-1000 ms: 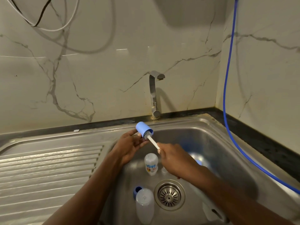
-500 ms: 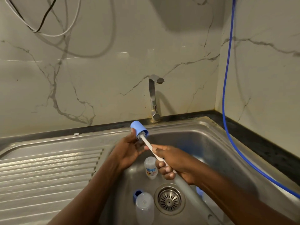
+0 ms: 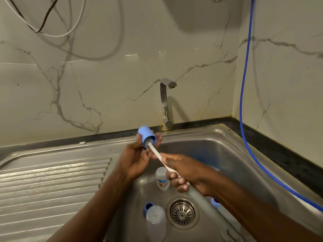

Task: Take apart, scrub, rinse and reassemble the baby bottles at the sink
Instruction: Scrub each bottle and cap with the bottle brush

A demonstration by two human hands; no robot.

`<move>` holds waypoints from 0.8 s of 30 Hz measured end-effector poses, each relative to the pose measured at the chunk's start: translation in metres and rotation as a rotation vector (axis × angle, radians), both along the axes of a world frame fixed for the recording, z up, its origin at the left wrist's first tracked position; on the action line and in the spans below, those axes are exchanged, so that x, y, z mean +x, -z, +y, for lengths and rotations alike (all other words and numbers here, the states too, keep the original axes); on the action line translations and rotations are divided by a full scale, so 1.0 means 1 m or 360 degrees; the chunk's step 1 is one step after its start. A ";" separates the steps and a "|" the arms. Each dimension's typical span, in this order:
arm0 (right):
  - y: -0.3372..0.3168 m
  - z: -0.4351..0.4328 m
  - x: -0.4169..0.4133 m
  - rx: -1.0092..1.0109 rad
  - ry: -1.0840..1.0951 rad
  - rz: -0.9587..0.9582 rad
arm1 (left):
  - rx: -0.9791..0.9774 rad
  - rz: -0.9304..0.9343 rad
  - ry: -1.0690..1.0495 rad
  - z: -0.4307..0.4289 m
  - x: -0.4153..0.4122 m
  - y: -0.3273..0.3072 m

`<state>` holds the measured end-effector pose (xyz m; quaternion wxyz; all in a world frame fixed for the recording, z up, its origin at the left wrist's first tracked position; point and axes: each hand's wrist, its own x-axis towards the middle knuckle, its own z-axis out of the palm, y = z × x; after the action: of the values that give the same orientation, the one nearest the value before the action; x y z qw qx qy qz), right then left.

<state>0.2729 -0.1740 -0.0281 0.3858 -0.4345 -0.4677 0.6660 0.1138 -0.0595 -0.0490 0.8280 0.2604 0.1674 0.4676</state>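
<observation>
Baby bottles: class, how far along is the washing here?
Done: dismantling; a printed bottle and a clear bottle lie loose in the sink. In hand: left hand holds a blue cap, right hand pushes the brush inside. Left: rinsing, since the tap is off, and reassembly.

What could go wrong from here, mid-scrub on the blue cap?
1. The left hand grips the blue cap over the sink; a brush thrust could knock it loose onto the small bottle below.
2. The right hand holds the bottle brush well back from its head, so the head may wobble out of the cap.
</observation>
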 end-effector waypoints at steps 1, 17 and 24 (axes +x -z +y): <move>-0.006 -0.001 0.000 -0.0085 -0.0084 0.0227 | 0.0070 -0.0141 0.0050 0.001 -0.004 -0.002; 0.009 0.001 0.000 0.0153 0.0146 -0.0533 | 0.0040 0.0481 -0.0185 0.002 0.010 0.001; -0.006 -0.002 0.009 -0.0045 -0.0090 -0.0075 | 0.0037 0.0173 -0.0239 0.006 -0.005 -0.004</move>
<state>0.2814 -0.1765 -0.0224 0.3495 -0.4421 -0.4793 0.6728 0.1088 -0.0532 -0.0449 0.7772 0.2818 0.2256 0.5154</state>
